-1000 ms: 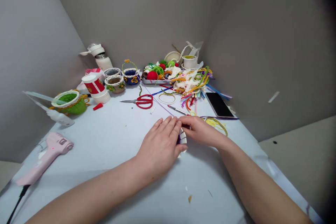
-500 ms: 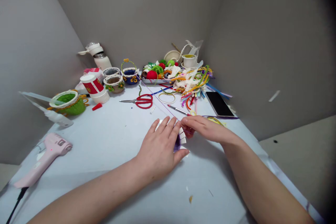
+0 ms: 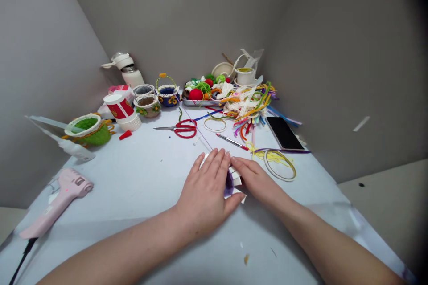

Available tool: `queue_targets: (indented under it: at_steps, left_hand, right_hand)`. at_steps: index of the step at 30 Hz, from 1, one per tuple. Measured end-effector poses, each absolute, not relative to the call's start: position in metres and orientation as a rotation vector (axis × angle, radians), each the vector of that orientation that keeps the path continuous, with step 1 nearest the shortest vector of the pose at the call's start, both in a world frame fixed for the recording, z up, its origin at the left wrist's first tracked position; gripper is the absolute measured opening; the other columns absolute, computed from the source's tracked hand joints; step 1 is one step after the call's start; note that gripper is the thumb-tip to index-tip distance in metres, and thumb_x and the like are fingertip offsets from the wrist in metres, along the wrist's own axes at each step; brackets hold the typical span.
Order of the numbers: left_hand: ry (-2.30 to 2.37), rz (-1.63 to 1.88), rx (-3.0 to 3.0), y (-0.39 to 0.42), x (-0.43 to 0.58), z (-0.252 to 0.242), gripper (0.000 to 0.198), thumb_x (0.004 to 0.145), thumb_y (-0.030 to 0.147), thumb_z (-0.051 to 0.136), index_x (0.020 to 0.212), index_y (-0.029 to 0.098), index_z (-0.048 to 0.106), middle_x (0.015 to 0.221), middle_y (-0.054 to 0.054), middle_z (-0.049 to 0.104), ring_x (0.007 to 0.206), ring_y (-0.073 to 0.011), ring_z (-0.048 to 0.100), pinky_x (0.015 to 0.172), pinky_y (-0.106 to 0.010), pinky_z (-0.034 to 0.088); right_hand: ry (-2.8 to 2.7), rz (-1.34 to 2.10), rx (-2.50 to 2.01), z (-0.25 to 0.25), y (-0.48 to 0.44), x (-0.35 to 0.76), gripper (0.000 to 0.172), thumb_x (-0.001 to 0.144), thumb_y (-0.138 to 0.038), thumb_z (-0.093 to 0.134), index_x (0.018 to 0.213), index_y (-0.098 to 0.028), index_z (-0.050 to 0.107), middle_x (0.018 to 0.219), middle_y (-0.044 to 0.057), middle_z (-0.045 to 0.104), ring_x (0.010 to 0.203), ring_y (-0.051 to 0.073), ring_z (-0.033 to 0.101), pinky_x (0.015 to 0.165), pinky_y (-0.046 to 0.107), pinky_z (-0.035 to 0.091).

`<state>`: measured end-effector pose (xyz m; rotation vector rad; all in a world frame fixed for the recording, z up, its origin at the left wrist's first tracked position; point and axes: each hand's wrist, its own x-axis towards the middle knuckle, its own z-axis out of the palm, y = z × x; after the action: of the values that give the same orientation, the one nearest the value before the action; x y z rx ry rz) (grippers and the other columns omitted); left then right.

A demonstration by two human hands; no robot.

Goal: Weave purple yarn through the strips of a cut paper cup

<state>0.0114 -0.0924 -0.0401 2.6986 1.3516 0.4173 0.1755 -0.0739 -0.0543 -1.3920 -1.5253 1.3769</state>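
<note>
A small white piece with slit tabs (image 3: 236,177) and purple yarn wound on it (image 3: 229,184) lies mostly under my left hand (image 3: 207,187). That hand rests over it with fingers stretched, its thumb near the lower tabs. At its right edge, my right hand (image 3: 256,178) has thumb and fingers pinched together by the tabs; a thin purple strand seems to pass there, but the fingertips are partly hidden. Another stretch of purple yarn (image 3: 200,132) runs from beside the blue basket (image 3: 168,96) down to my left fingertips.
Red-handled scissors (image 3: 185,129), a pen (image 3: 232,141) and a hoop (image 3: 280,165) lie beyond my hands. A phone (image 3: 285,133) is at right, a pink glue gun (image 3: 58,200) at left. Small baskets, paper cups (image 3: 122,111) and a tray of yarn (image 3: 202,103) stand at the back.
My right hand has come lower and its fingers now point up-left at the tabs, uncovering the hoop and yellow yarn. My left hand stays over the piece. The view has shifted slightly.
</note>
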Motion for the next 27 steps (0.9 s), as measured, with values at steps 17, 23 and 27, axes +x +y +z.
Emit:
queue_targets:
  at_steps: [17, 23, 27]
  left_hand:
    - [1.362, 0.378, 2.672, -0.093, 0.013, -0.037, 0.070, 0.086, 0.059, 0.036, 0.140, 0.014, 0.035, 0.148, -0.012, 0.035, 0.138, -0.0285, 0.028, 0.114, -0.049, 0.018]
    - [1.346, 0.430, 2.661, -0.093, 0.013, -0.037, 0.068, 0.087, 0.057, 0.036, 0.140, 0.014, 0.035, 0.146, -0.013, 0.037, 0.137, -0.0283, 0.029, 0.114, -0.050, 0.019]
    - [1.343, 0.475, 2.654, -0.093, 0.013, -0.040, 0.067, 0.087, 0.055, 0.038, 0.140, 0.014, 0.035, 0.147, -0.014, 0.037, 0.138, -0.0280, 0.028, 0.115, -0.050, 0.018]
  right_hand:
    - [-1.804, 1.581, -1.248, -0.042, -0.065, 0.194, 0.035, 0.078, -0.050, 0.062, 0.078, -0.016, 0.055, 0.069, -0.002, 0.052, 0.063, 0.012, 0.044, 0.058, 0.024, 0.036]
    - [-1.650, 1.901, -1.147, -0.048, -0.062, 0.202, 0.034, 0.078, -0.047, 0.064, 0.074, -0.014, 0.054, 0.065, -0.003, 0.052, 0.060, 0.009, 0.046, 0.058, 0.023, 0.037]
    - [-1.498, 1.986, -1.109, -0.052, -0.062, 0.200, 0.037, 0.073, -0.046, 0.069, 0.072, -0.015, 0.050, 0.064, -0.004, 0.051, 0.057, 0.008, 0.047, 0.056, 0.022, 0.037]
